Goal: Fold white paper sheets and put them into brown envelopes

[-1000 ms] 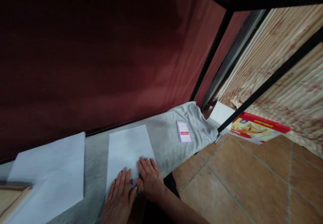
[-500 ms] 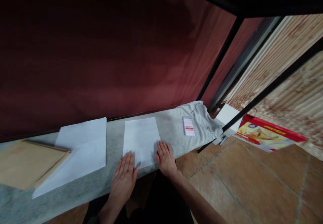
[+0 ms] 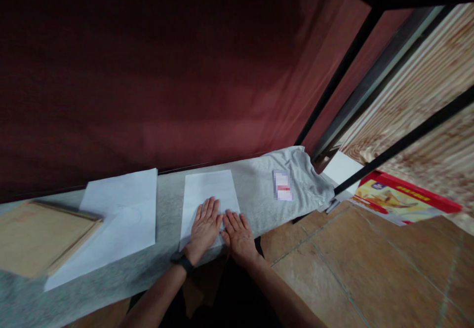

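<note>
A folded white sheet of paper [image 3: 207, 190] lies on a grey cloth-covered table [image 3: 252, 192]. My left hand [image 3: 205, 227] rests flat on the near half of the sheet, fingers stretched out, with a dark watch on its wrist. Beside it, my right hand [image 3: 239, 234] lies flat on the sheet's near right corner, fingers spread and touching the left hand. Neither hand holds anything.
A larger white sheet [image 3: 118, 219] lies to the left, with a brown board [image 3: 37, 236] beyond it. A small printed card [image 3: 283, 190] sits to the right. A dark red curtain [image 3: 148, 71] hangs behind. A red and yellow box [image 3: 400, 200] leans by the tiled floor [image 3: 370, 269].
My hands were apart at the sheet's near corners half a second ago; they have slid forward and together onto the sheet. The view has shifted slightly.
</note>
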Action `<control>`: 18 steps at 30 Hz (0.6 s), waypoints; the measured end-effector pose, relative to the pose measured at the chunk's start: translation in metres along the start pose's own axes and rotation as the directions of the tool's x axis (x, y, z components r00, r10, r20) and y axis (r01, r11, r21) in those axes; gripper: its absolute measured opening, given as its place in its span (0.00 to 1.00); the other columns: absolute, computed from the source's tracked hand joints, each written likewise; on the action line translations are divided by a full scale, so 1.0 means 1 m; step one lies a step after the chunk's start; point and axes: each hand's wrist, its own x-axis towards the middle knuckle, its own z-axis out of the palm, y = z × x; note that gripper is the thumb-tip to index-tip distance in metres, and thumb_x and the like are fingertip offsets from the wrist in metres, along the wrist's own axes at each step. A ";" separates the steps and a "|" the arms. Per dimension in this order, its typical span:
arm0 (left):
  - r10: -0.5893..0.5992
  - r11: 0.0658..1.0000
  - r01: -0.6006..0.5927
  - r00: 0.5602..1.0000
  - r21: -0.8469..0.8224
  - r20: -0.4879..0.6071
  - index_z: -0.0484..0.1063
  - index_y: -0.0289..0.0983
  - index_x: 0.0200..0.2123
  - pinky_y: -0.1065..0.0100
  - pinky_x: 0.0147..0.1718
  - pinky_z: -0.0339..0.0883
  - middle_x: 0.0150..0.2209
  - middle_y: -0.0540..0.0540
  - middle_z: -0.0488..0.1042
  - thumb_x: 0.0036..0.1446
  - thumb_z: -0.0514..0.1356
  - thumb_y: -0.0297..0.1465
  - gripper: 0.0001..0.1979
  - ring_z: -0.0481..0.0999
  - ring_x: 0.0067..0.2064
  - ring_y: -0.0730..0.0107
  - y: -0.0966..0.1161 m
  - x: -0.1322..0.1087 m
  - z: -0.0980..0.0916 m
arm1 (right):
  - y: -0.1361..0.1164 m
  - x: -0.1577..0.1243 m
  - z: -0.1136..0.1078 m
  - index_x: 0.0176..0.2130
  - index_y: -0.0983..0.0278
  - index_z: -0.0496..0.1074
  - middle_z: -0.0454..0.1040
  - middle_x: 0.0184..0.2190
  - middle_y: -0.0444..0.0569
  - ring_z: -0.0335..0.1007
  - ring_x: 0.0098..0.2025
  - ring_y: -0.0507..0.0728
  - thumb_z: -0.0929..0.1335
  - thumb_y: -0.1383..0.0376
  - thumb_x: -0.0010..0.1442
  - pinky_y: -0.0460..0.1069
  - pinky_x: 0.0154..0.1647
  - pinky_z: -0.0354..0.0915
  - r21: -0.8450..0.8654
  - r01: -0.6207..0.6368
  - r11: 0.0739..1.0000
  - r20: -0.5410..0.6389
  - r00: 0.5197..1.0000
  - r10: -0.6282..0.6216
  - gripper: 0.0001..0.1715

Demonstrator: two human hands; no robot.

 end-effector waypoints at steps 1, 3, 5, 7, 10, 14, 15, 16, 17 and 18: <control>-0.007 1.000 0.007 1.000 0.002 -0.001 0.55 0.30 0.69 0.48 0.69 0.46 0.71 0.35 0.54 0.68 0.44 0.36 0.30 0.50 0.73 0.54 -0.001 0.008 0.000 | 0.000 0.000 0.000 0.68 0.62 0.60 0.62 0.67 0.52 0.58 0.68 0.59 0.60 0.55 0.73 0.59 0.71 0.50 0.006 0.000 1.000 -0.003 1.000 0.000 0.29; -0.036 0.999 0.036 0.999 0.010 -0.004 0.56 0.32 0.69 0.48 0.69 0.45 0.71 0.36 0.55 0.69 0.43 0.37 0.30 0.51 0.72 0.55 -0.004 0.024 0.000 | -0.001 -0.001 0.000 0.68 0.63 0.59 0.61 0.68 0.52 0.58 0.69 0.60 0.60 0.55 0.73 0.59 0.71 0.49 0.018 0.003 1.000 -0.009 1.000 -0.003 0.30; -0.050 0.999 0.050 0.999 0.017 -0.007 0.56 0.33 0.69 0.48 0.69 0.44 0.71 0.37 0.56 0.69 0.42 0.38 0.29 0.52 0.72 0.55 -0.010 0.039 -0.001 | -0.001 -0.001 0.001 0.68 0.63 0.60 0.61 0.68 0.51 0.57 0.69 0.60 0.60 0.56 0.73 0.59 0.72 0.48 0.025 0.000 1.000 -0.013 1.000 0.001 0.30; -0.062 0.998 0.062 0.998 0.018 -0.003 0.57 0.33 0.69 0.48 0.69 0.43 0.70 0.37 0.56 0.69 0.42 0.39 0.29 0.52 0.72 0.55 -0.019 0.051 -0.002 | -0.002 -0.001 0.001 0.68 0.63 0.60 0.61 0.68 0.51 0.58 0.68 0.61 0.61 0.56 0.73 0.59 0.72 0.48 0.027 -0.005 1.000 -0.008 1.000 0.005 0.29; -0.106 0.994 0.106 0.994 0.016 0.017 0.57 0.32 0.69 0.49 0.70 0.42 0.71 0.36 0.55 0.70 0.42 0.39 0.30 0.51 0.72 0.55 -0.038 0.067 -0.007 | -0.004 -0.002 0.000 0.68 0.63 0.59 0.60 0.68 0.51 0.59 0.68 0.61 0.61 0.57 0.73 0.60 0.71 0.49 0.020 -0.007 1.000 0.003 1.000 0.007 0.29; -0.195 0.980 0.194 0.980 0.048 0.029 0.54 0.30 0.69 0.49 0.69 0.42 0.71 0.35 0.55 0.70 0.42 0.38 0.30 0.51 0.72 0.54 -0.055 0.076 -0.011 | -0.002 -0.002 -0.002 0.68 0.62 0.61 0.61 0.68 0.51 0.59 0.68 0.61 0.60 0.59 0.73 0.61 0.71 0.51 0.037 -0.007 0.999 0.003 1.000 0.007 0.28; -0.204 0.978 0.203 0.979 0.059 0.024 0.55 0.30 0.69 0.49 0.69 0.42 0.70 0.34 0.55 0.70 0.41 0.38 0.30 0.51 0.72 0.54 -0.055 0.075 -0.012 | 0.000 -0.001 -0.002 0.67 0.63 0.62 0.63 0.67 0.51 0.59 0.68 0.61 0.59 0.59 0.73 0.61 0.70 0.52 0.054 -0.011 0.998 0.006 1.000 0.011 0.27; -0.192 0.980 0.190 0.981 0.066 0.020 0.55 0.29 0.69 0.49 0.70 0.41 0.70 0.34 0.56 0.70 0.41 0.38 0.30 0.51 0.72 0.54 -0.054 0.072 -0.012 | 0.003 0.002 -0.002 0.66 0.64 0.63 0.63 0.67 0.52 0.59 0.68 0.61 0.58 0.60 0.73 0.61 0.70 0.53 0.073 -0.016 0.997 0.011 1.000 0.015 0.27; -0.155 0.986 0.153 0.988 0.067 0.019 0.55 0.29 0.69 0.50 0.70 0.41 0.70 0.35 0.56 0.70 0.42 0.38 0.29 0.51 0.72 0.54 -0.051 0.068 -0.012 | 0.007 0.008 -0.002 0.66 0.65 0.63 0.64 0.66 0.53 0.58 0.68 0.61 0.57 0.61 0.74 0.60 0.69 0.54 0.096 -0.019 0.995 0.015 1.000 0.018 0.27; -0.093 0.994 0.092 0.995 0.060 0.021 0.56 0.29 0.68 0.51 0.70 0.40 0.70 0.35 0.56 0.70 0.42 0.37 0.29 0.51 0.72 0.55 -0.047 0.063 -0.011 | 0.012 0.015 -0.002 0.66 0.67 0.63 0.64 0.66 0.54 0.57 0.69 0.61 0.55 0.61 0.74 0.60 0.69 0.55 0.118 -0.023 0.993 0.017 1.000 0.022 0.27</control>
